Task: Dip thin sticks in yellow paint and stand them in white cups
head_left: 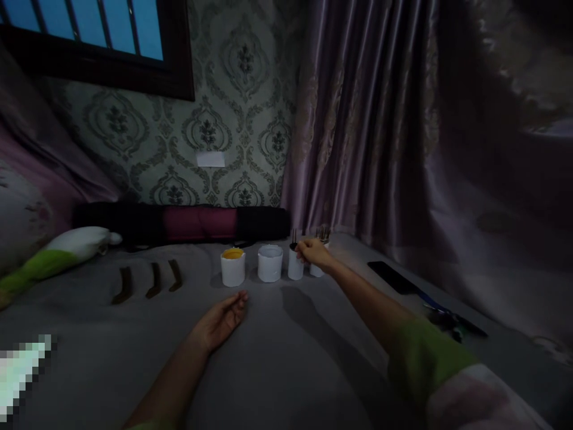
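Several white cups stand in a row on a grey sheet [277, 358]. The leftmost cup [233, 267] has something yellow in it, the one beside it [270, 263] looks white inside, a narrower cup [295, 263] holds thin dark sticks, and the last cup [317, 270] is partly hidden. My right hand [314, 252] reaches out to the narrow cup with its fingers pinched at the cup's top, beside the sticks. My left hand [222, 319] rests on the sheet in front of the cups, fingers loosely stretched and empty.
Three dark brown curved pieces [152, 280] lie on the sheet to the left. A black and maroon roll [197, 224] lies along the wall. A black phone [394, 276] and a blue-handled tool [441, 310] lie at the right. Curtains hang behind and to the right.
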{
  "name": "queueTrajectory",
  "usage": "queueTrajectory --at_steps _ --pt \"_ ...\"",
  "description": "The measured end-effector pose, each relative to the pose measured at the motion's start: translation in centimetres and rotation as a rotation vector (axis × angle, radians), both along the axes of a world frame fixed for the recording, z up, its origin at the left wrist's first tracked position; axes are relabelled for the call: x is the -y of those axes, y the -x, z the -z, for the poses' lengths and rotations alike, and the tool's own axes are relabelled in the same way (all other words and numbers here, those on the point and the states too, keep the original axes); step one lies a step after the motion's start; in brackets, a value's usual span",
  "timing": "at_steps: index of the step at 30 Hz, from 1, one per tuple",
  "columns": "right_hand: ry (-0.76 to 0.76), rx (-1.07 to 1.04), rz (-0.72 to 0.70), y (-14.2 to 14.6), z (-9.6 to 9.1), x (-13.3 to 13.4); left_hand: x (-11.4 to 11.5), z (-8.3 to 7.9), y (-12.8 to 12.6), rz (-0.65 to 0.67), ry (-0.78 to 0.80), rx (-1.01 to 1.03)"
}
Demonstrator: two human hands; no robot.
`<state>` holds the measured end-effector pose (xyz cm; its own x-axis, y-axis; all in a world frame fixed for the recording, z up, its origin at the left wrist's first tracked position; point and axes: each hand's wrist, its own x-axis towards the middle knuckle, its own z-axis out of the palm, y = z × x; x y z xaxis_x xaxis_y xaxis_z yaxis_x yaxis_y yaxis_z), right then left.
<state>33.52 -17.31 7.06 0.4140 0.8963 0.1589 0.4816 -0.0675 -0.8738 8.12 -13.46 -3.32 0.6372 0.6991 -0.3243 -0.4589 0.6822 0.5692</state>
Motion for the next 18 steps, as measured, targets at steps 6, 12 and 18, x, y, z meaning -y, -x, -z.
queueTrajectory --at_steps 6,12,18 --pt "0.067 -0.167 -0.072 3.9 4.9 0.3 0.5 -0.7 -0.2 -0.016 -0.017 -0.046" --pt "0.098 -0.221 -0.069 7.3 8.0 -1.5 0.9 -1.2 -0.2 -0.012 -0.026 -0.083" --pt "-0.005 -0.2 0.02 9.0 10.5 -3.1 0.8 -0.8 -0.2 -0.014 -0.091 -0.111"
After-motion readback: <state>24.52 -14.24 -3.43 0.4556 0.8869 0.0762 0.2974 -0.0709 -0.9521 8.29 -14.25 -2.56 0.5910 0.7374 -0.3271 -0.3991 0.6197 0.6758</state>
